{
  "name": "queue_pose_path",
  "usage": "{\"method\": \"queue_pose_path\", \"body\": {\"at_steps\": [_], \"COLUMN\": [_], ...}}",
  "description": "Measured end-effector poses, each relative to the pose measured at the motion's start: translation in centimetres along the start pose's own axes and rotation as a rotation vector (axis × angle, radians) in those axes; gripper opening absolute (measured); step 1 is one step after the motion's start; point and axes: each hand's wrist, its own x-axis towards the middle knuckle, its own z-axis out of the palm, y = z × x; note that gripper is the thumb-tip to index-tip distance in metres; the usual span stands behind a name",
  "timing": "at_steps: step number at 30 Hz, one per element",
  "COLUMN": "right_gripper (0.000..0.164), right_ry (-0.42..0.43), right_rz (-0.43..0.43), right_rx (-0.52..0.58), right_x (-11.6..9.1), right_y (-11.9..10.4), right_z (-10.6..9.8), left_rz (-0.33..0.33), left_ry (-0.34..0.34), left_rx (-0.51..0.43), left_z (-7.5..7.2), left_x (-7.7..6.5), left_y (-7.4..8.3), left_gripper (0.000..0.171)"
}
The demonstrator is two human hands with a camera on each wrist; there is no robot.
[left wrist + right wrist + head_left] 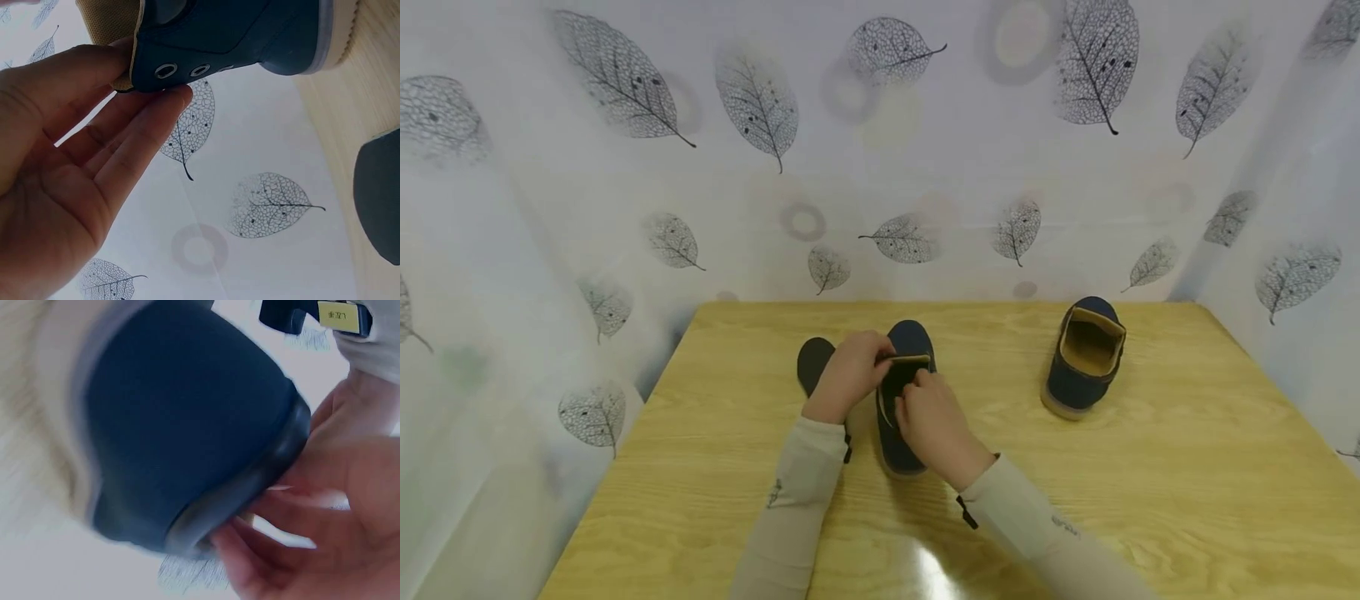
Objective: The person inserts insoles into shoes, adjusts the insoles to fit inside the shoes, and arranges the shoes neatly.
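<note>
A dark navy shoe [910,337] with a tan lining and a pale sole lies between the two hands, its toe pointing away. With thumb and fingers, the left hand [853,371] pinches the shoe's eyelet flap at the opening. That flap's metal eyelets [165,70] show in the left wrist view. The right hand [936,425] has its fingers curled in at the shoe's opening; in the right wrist view they are at the dark padded collar [250,481], partly hidden behind it. Left of the shoe lies a flat dark insole [814,362], partly covered by the left hand.
Another navy shoe [1086,354] stands on the right of the wooden table [1000,517], its tan-lined opening facing up. A pale leaf-print cloth [955,150] hangs behind the table and along both sides.
</note>
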Motion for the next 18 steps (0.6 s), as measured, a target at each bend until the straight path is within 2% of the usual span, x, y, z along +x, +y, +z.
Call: {"method": "queue_pose_path", "body": {"at_steps": [2, 4, 5, 8, 12, 15, 18], "right_gripper": [0.014, 0.02, 0.027, 0.045, 0.055, 0.056, 0.054], "right_ry": [0.121, 0.172, 0.168, 0.061, -0.101, -0.132, -0.112], "right_rz": [0.06, 0.131, 0.166, 0.274, 0.357, 0.36, 0.336], "right_rx": [0.076, 0.162, 0.209, 0.394, 0.597, 0.663, 0.688], "right_x": [-0.7, -1.2, -1.4, -2.0, -2.6, -2.9, -3.1], "right_y": [0.8, 1.7, 2.1, 3.1, 3.5, 3.4, 3.4], "right_z": [0.0, -0.2, -0.3, -0.6, -0.7, -0.6, -0.4], "left_rz": [0.0, -0.002, -0.007, -0.033, -0.088, -0.116, -0.112], "left_ry": [0.007, 0.017, 0.02, 0.031, 0.031, 0.027, 0.045], "left_rx": [0.008, 0.025, 0.03, 0.039, 0.038, 0.052, 0.08], "left_z": [0.2, 0.3, 0.3, 0.3, 0.3, 0.5, 0.9], "left_x": [-0.1, -0.2, -0.3, -0.7, -1.5, -2.0, -2.2], "left_y": [0.0, 0.2, 0.4, 0.9, 1.7, 2.0, 2.2], "left_gripper": [0.013, 0.013, 0.013, 0.017, 0.025, 0.03, 0.031]}}
